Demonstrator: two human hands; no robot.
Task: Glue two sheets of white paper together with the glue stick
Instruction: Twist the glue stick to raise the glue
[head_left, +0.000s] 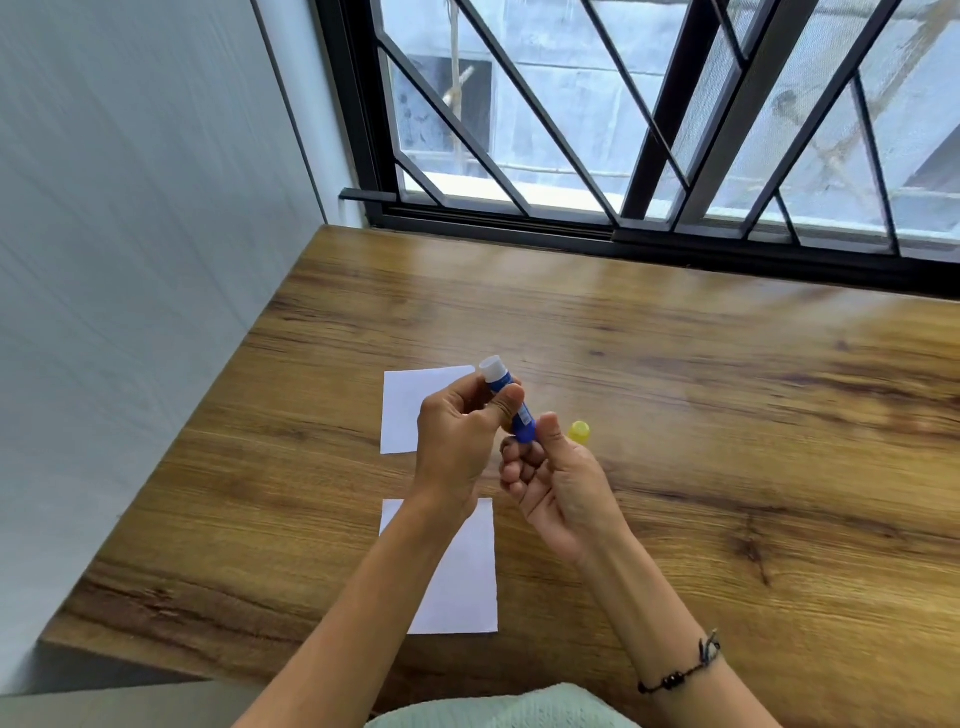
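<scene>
From the head view, the left hand (457, 436) holds the blue plastic glue stick with its white open end (506, 397) tilted up above the wood-grain table (727, 415), fingers and thumb curled round the barrel in a firm grip. The right hand (550, 478) pinches the stick's lower end between thumb and curled fingers — likely about to twist the base. The small yellow cap (578, 432) stands on the table just beside the right thumb. Two white paper sheets lie flat and apart: the far sheet (402, 410) partly under the left hand, the near sheet (467, 582) partly under the left forearm. The risks, as I judge them: winding out too much glue, so it smears or snaps when pressed; the forearm dragging the near sheet askew; and a knuckle knocking the cap so it rolls away — leaving the stick to dry out.
</scene>
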